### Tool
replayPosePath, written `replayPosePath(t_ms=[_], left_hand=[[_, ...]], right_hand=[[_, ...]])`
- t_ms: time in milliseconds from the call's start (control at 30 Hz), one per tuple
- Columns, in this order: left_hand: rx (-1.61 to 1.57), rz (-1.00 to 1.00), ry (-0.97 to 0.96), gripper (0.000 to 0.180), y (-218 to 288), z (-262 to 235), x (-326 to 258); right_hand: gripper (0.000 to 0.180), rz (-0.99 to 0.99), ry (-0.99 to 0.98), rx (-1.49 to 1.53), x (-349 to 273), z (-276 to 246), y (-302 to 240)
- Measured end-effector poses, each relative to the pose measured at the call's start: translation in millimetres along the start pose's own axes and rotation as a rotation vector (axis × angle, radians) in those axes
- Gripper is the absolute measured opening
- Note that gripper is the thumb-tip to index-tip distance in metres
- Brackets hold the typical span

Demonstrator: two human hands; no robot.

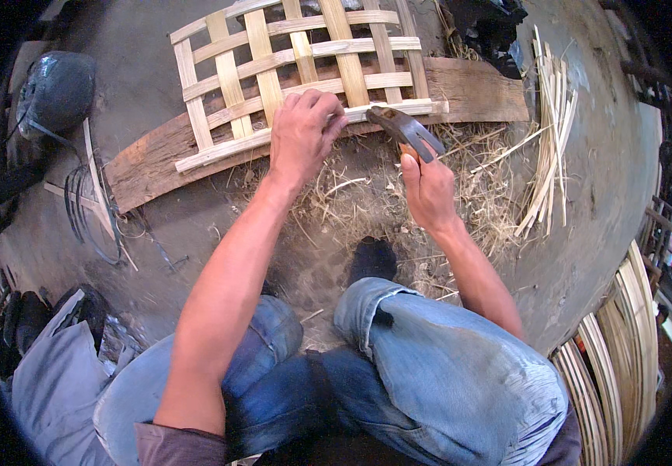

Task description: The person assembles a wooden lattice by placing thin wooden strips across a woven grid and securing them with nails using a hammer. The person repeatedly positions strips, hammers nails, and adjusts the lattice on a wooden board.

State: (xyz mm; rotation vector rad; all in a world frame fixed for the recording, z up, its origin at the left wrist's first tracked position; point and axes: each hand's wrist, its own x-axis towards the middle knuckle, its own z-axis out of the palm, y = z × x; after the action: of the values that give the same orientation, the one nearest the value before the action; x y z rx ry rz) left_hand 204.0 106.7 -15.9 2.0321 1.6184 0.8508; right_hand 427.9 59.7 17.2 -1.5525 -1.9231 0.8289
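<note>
A lattice panel of pale woven bamboo strips (pixel 274 60) lies across a worn wooden plank (pixel 479 87). Along the panel's near edge runs a straight bamboo strip (pixel 231 147). My left hand (pixel 305 128) is closed over this edge, thumb and fingers pinched together; whatever is between them is too small to make out. In my right hand (pixel 430 190) is a claw hammer (pixel 409 132), gripped close under its dark metal head. The head rests at or just above the near strip, right of my left hand; contact cannot be told.
Bamboo shavings (pixel 460 171) litter the ground before the plank. Thin loose strips (pixel 553 147) lie to the right, and longer bundled strips (pixel 623 349) stand at lower right. A dark rounded container (pixel 56 93) sits at upper left, with coiled strapping (pixel 91 210) below it.
</note>
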Motion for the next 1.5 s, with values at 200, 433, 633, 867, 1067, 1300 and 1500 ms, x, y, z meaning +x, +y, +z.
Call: replayPosePath(t_ms=[200,433,633,867,1067,1300,1500], left_hand=[[-0.025,-0.037,-0.047,0.014,-4.3,-1.3,0.7],[0.010,-0.029,-0.039,0.013,-3.2,2.2,-0.1],[-0.006,-0.065,-0.068,0.013,-2.5,0.4,-1.7],[0.059,-0.023,-0.059,0.011,-7.8,1.5,-1.6],[-0.027,-0.056,-0.065,0.010,1.1,-0.6,3.0],[0.013,-0.046,-0.064,0.010,-4.0,-1.8,-3.6],[0.043,0.012,-0.037,0.010,-9.8,1.3,4.2]], right_hand=[[0.024,-0.142,-0.043,-0.020,14.3,-12.1,-11.9],[0.028,-0.118,-0.155,-0.184,17.5,-6.4,2.0],[0.034,-0.447,-0.002,-0.059,15.1,-30.0,-19.7],[0.018,-0.170,-0.084,-0.192,25.1,-29.7,-25.0],[0.026,-0.299,-0.002,-0.118,5.2,-4.0,9.5],[0.019,-0.203,0.041,0.027,-9.9,-2.7,14.4],[0.016,-0.088,-0.091,-0.087,8.6,8.2,6.4]])
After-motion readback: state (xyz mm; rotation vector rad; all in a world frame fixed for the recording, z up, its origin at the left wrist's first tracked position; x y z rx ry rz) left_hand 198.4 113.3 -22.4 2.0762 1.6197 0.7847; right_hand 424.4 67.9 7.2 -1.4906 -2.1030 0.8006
